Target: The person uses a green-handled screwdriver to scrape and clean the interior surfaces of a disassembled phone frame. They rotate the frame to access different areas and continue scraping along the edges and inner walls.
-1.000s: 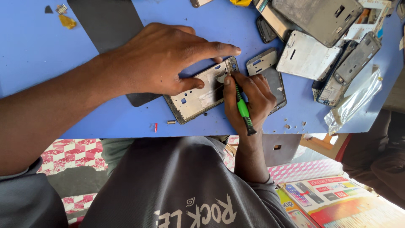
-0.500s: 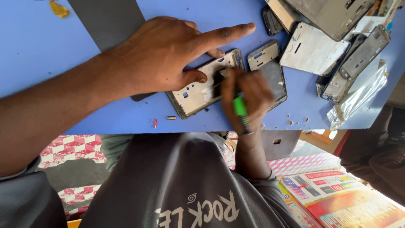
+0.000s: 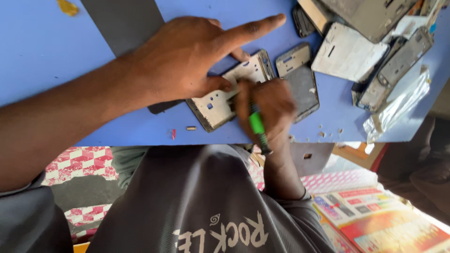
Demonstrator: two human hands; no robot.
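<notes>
My left hand (image 3: 187, 61) presses on a stripped white phone frame (image 3: 213, 105) lying on the blue table (image 3: 47, 56). The thumb rests on the frame and the index finger sticks out straight past it. My right hand (image 3: 272, 103) is closed around a green-handled screwdriver (image 3: 257, 125). It sits over the frame's right end, slightly blurred, and it hides the tool's tip.
A dark phone body (image 3: 303, 89) lies just right of the frame. Further right are a white back plate (image 3: 347, 51), several other phone shells and a clear plastic bag (image 3: 398, 110). A tiny screw (image 3: 191, 128) and a red bit (image 3: 173, 134) lie near the table edge. A dark mat (image 3: 122, 23) lies under my left wrist.
My left index finger has straightened and lifted off the frame. My right hand has shifted up over the frame's right end with the screwdriver, and the view has moved closer.
</notes>
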